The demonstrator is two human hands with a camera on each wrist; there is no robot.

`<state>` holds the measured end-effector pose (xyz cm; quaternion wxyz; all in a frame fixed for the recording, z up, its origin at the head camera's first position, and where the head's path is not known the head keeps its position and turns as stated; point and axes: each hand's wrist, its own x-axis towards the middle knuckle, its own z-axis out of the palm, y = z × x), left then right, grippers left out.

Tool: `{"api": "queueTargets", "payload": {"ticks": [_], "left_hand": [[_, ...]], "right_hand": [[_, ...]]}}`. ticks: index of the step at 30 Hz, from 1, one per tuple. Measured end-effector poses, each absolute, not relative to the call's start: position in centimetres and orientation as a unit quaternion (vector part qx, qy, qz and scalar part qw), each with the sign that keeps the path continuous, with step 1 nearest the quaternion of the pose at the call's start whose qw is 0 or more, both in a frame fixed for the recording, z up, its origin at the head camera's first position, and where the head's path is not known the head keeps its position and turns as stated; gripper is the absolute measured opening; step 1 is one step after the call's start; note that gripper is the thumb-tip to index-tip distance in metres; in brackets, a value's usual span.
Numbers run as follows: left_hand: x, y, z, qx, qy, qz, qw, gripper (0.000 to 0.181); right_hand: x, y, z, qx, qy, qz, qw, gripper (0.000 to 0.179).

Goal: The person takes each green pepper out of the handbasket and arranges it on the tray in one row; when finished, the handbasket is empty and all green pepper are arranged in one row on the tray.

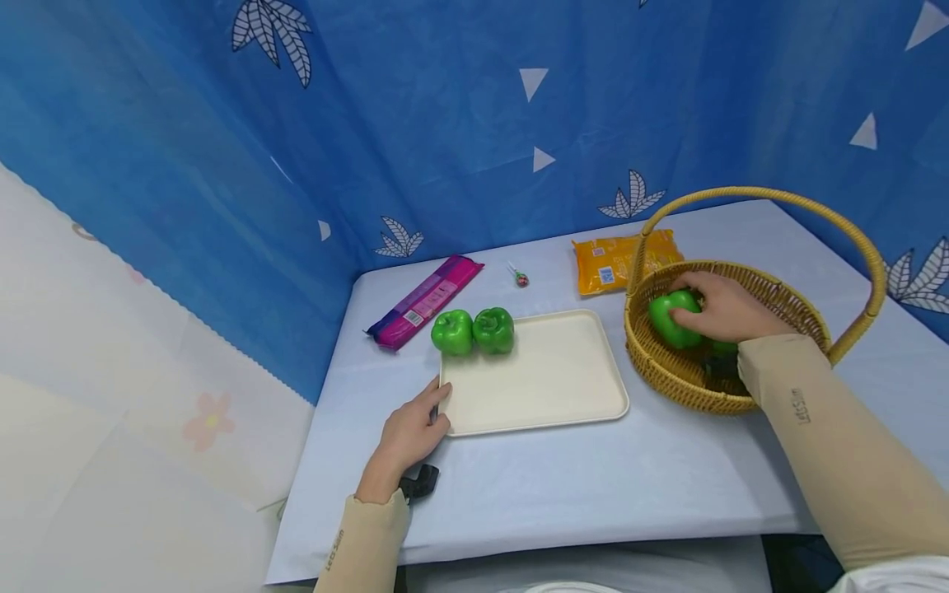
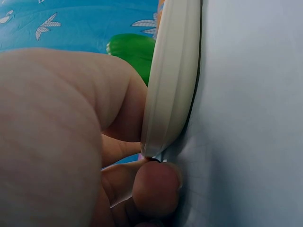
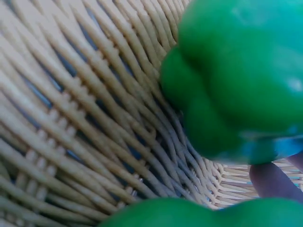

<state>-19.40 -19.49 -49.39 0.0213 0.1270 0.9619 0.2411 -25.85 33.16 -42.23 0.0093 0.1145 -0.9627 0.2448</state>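
Note:
My right hand point(image 1: 722, 306) reaches into a wicker basket point(image 1: 685, 395) and grips a green bell pepper point(image 1: 673, 319) near its left wall. In the right wrist view that bell pepper point(image 3: 241, 75) hangs close to the weave, a fingertip point(image 3: 274, 179) against its underside. Another green bell pepper point(image 3: 203, 213) shows below it, partly out of frame. My left hand point(image 1: 412, 428) holds the left front corner of a cream tray point(image 1: 534, 371), its rim point(image 2: 168, 85) between thumb and fingers. Two green bell peppers point(image 1: 453, 333) point(image 1: 493, 331) sit side by side at the tray's back left corner.
A purple-pink packet point(image 1: 426, 302) lies behind the tray at the left. A small lollipop point(image 1: 521, 277) and an orange packet point(image 1: 604, 262) lie toward the back. The basket's tall handle point(image 1: 771, 194) arches above the right hand. A blue curtain point(image 1: 460, 123) hangs behind the table.

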Motion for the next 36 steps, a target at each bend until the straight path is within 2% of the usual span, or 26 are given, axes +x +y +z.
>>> {"api": "queueTargets", "payload": {"ticks": [6, 11, 13, 20, 26, 36], "left_hand": [[-19.51, -19.46, -49.52, 0.127, 0.961, 0.243, 0.022, 0.06], [-19.57, -19.43, -49.45, 0.124, 0.961, 0.246, 0.024, 0.06], [-19.6, -19.44, -49.42, 0.122, 0.961, 0.248, 0.025, 0.06], [-19.63, -19.5, -49.55, 0.125, 0.96, 0.251, 0.026, 0.061], [-19.53, -19.55, -49.62, 0.123, 0.96, 0.251, 0.026, 0.06], [-19.38, -19.55, -49.44, 0.122, 0.959, 0.253, 0.03, 0.06]], "right_hand": [[-25.94, 33.14, -42.21, 0.094, -0.961, 0.261, 0.009, 0.049], [-25.91, 33.08, -42.01, 0.091, -0.954, 0.284, 0.024, 0.081], [-25.96, 33.12, -41.95, 0.096, -0.956, 0.274, 0.028, 0.086], [-25.99, 33.04, -42.1, 0.091, -0.953, 0.286, 0.034, 0.064], [-25.99, 33.03, -42.36, 0.089, -0.953, 0.289, 0.002, 0.065], [-25.95, 32.94, -42.01, 0.09, -0.952, 0.292, -0.004, 0.063]]}}
